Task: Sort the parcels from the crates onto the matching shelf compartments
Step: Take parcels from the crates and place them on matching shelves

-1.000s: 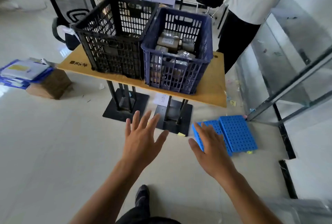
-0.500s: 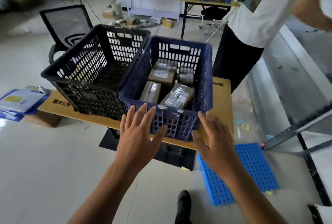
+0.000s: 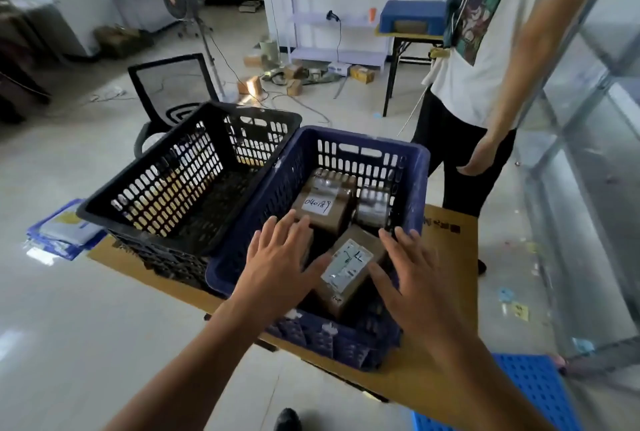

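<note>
Both hands are inside the rim of the blue crate [image 3: 329, 337], fingers spread and straight, grasping nothing. The left hand [image 3: 277, 264] hovers over the crate's left half. The right hand [image 3: 412, 281] sits at the right edge of the near parcel [image 3: 349, 268], a brown box with a shiny label lying tilted between the two hands. Contact with it cannot be told.

Further in lie the parcel marked 040189 [image 3: 320, 207] and a taped parcel [image 3: 374, 205] against the back wall. The black crate [image 3: 166, 188] touches the blue one on the left and shows no parcel. Both stand on the wooden table [image 3: 446, 292]. A bystander [image 3: 491, 50] stands beyond the table.

Step, as judged: the reach for the first pick, with nothing lifted yet. Next move calls for closing both hands on the near parcel's sides, lifting it clear of the rim and reading its label.

Against 0.5 s ago: hands were short of the near wall and are now over the contents. The crate sits closer in view.
</note>
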